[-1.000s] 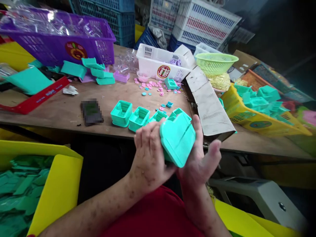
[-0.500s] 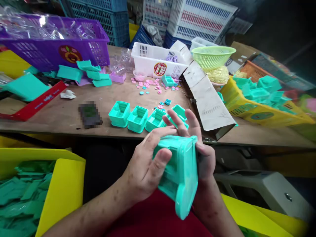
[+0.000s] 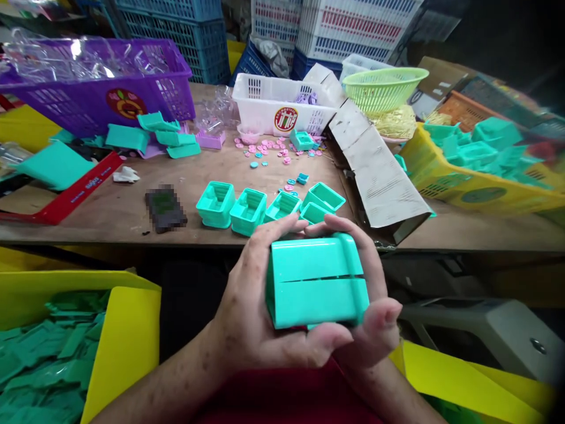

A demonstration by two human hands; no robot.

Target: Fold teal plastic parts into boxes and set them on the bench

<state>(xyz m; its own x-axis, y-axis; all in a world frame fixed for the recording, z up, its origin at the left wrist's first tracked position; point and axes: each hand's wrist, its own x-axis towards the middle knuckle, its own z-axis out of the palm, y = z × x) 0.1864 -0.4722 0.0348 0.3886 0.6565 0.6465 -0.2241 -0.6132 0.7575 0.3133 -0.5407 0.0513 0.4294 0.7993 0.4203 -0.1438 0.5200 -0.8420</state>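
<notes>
Cradling a teal moulded-plastic box (image 3: pixel 315 282) with a slit across its face, held above the lap just before the wooden table (image 3: pixel 132 206) edge: left hand (image 3: pixel 251 312) fingers curled over its top and left side; right hand (image 3: pixel 375 306) fingers wrapped round its right edge, thumb pressed below; four open teal plastic tubs (image 3: pixel 247 209) rowed on the table behind.

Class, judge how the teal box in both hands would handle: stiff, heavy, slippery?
Probably stiff: the teal box shows flat faces under the left hand and right hand. Likely light, if hollow like the open shells on the table. Glossy, perhaps slippery.
</notes>
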